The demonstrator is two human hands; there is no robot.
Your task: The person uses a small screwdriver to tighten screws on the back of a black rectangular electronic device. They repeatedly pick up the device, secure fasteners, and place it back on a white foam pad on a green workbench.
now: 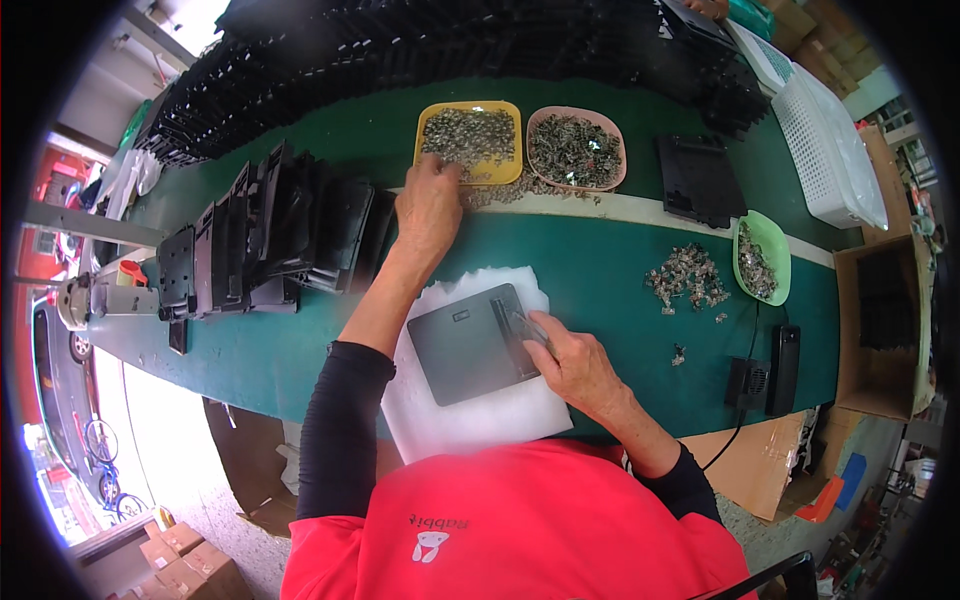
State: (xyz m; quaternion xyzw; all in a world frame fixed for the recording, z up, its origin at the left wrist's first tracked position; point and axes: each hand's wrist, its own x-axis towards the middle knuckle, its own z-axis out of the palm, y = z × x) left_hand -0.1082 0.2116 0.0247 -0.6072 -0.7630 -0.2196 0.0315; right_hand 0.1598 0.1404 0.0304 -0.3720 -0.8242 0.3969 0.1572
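A dark grey flat plastic panel (462, 350) with a long slot along its right side lies on a white foam sheet (415, 430) in front of me. My right hand (580, 368) is at the panel's right edge, closed on thin metal tweezers (524, 322) whose tip points into the slot. My left hand (430, 212) reaches to the near left corner of a yellow tray (418, 150) of small metal parts. Its fingertips are pinched together by the parts; whether they hold one is hidden.
Beside the yellow tray stands a pink tray (622, 150) of metal parts. A green bowl (778, 290) and a loose pile of clips (688, 277) are on the right, near a black device (785, 370). Black panels (280, 225) stand stacked at left; more line the back.
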